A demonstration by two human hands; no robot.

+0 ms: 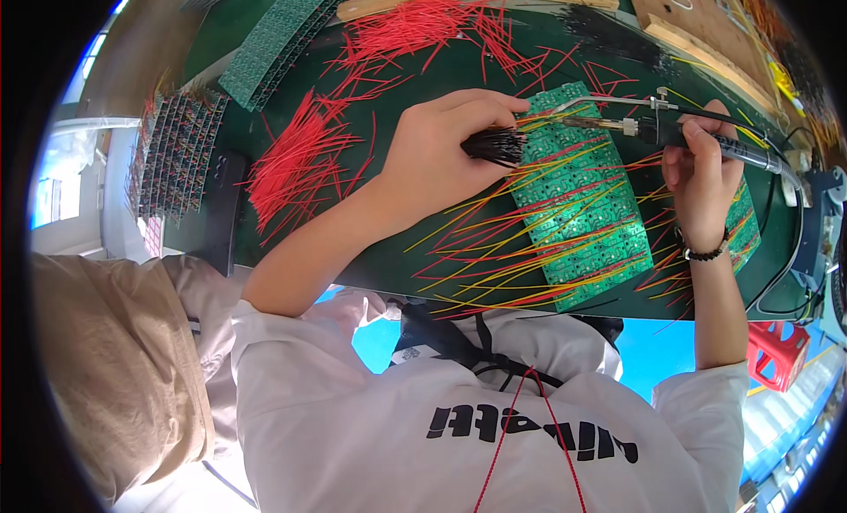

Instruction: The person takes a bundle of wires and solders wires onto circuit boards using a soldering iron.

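My left hand (432, 156) is closed around a bundle of black wires (496, 148), its fingertips at the upper left edge of a green circuit board panel (595, 248). Rows of red and yellow wires (481, 248) are attached across the panel and stick out past its left side. My right hand (708, 169) grips a soldering iron (666, 132), whose tip points left over the panel's top rows, close to my left fingertips. A thin metal tube (609, 99) runs along the iron and bends down near its tip.
Loose red wires (304, 156) lie left, with another red pile (410, 32) behind. Black wires (613, 37) lie at the back. Stacked boards (273, 50) stand far left, wired boards (176, 151) nearer. A second panel (744, 217) is right, beside cables. Someone in beige (115, 363) is at left.
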